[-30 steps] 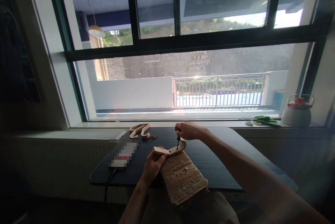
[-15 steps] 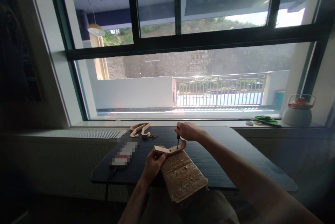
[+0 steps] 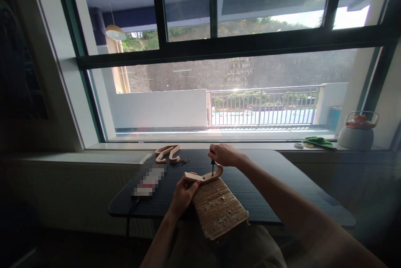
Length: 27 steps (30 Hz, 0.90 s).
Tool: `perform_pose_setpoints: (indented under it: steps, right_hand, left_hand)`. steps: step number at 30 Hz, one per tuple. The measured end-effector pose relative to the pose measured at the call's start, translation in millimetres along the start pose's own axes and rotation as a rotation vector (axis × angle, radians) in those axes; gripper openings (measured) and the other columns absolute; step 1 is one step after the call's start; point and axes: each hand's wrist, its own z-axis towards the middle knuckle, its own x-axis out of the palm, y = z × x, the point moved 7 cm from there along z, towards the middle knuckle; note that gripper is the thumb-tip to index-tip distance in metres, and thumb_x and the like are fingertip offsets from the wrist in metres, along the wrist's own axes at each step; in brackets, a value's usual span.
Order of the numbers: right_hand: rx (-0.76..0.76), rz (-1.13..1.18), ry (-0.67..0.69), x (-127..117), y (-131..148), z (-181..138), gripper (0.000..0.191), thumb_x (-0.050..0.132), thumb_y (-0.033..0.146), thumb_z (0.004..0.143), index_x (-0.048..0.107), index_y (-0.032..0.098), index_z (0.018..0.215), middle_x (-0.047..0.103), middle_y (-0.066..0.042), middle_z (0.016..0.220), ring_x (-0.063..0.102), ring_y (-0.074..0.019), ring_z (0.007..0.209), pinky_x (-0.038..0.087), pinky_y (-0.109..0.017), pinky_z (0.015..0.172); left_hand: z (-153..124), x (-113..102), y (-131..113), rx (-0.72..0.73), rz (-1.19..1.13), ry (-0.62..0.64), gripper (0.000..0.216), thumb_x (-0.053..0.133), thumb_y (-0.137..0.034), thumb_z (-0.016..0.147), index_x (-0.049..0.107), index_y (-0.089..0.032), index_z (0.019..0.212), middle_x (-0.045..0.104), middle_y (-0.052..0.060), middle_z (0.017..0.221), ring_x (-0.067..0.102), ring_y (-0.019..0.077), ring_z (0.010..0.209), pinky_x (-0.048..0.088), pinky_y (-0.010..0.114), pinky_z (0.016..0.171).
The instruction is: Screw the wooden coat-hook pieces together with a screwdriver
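Note:
My right hand (image 3: 224,155) is closed around the handle of an upright screwdriver (image 3: 213,169). Its tip meets a pale wooden piece (image 3: 207,177) with a curved, hooked right end. At the piece's left part, my left hand (image 3: 183,195) grips it with the thumb on the near side; some of its fingers are hidden behind. Under the piece lies the far end of a brown, ridged block (image 3: 219,208), its top scattered with small holes or bits I cannot make out. This block slants from the table edge towards my lap.
On the dark table (image 3: 257,188) lie more curved wooden pieces (image 3: 167,147), several screws (image 3: 184,162) and a blurred-out oblong item (image 3: 149,181) with a cable. Along the windowsill are green gloves (image 3: 318,142), tape rolls (image 3: 298,145) and a white kettle (image 3: 355,137).
The whole view has shifted slightly. My right hand's fingers have turned a little on the screwdriver handle; the left hand and the wooden piece stay in place.

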Motion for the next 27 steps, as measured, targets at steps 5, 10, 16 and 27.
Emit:
perform_pose_setpoints:
  steps: [5,10,16,27]
  right_hand:
    - [0.017,-0.004,-0.006,-2,3,-2,0.039,0.028,0.041,0.089,0.056,0.016,0.101,0.065,-0.012,0.091,0.059,-0.0191,0.074,0.035,-0.026,0.058]
    - [-0.008,-0.002,0.007,-3,9,-3,0.032,0.033,0.036,0.087,0.058,0.017,0.096,0.066,-0.010,0.089,0.060,-0.0188,0.072,0.036,-0.026,0.056]
    - [0.002,-0.001,0.001,0,4,1,0.040,0.030,0.042,0.087,0.058,0.016,0.098,0.066,-0.013,0.091,0.060,-0.0204,0.075,0.037,-0.026,0.057]
    - [-0.061,-0.010,0.012,-11,11,-1,0.034,0.040,0.045,0.085,0.061,0.021,0.095,0.067,-0.006,0.089,0.061,-0.0181,0.077,0.036,-0.024,0.059]
  left_hand:
    - [-1,0,-3,0.016,0.012,0.006,0.028,0.063,-0.033,0.069,0.061,-0.017,0.092,0.066,0.005,0.092,0.061,0.0197,0.087,0.048,0.029,0.077]
    - [-1,0,-5,0.015,0.002,-0.003,0.029,0.064,-0.032,0.069,0.062,-0.017,0.093,0.067,0.004,0.091,0.061,0.0193,0.086,0.048,0.029,0.076]
    - [0,0,-2,-0.007,-0.022,-0.013,0.030,0.065,-0.033,0.066,0.062,-0.016,0.091,0.068,0.005,0.089,0.062,0.0204,0.085,0.048,0.030,0.075]
    - [-2,0,-6,-0.013,-0.001,0.000,0.030,0.064,-0.034,0.068,0.061,-0.017,0.093,0.067,0.004,0.090,0.061,0.0197,0.085,0.048,0.029,0.075]
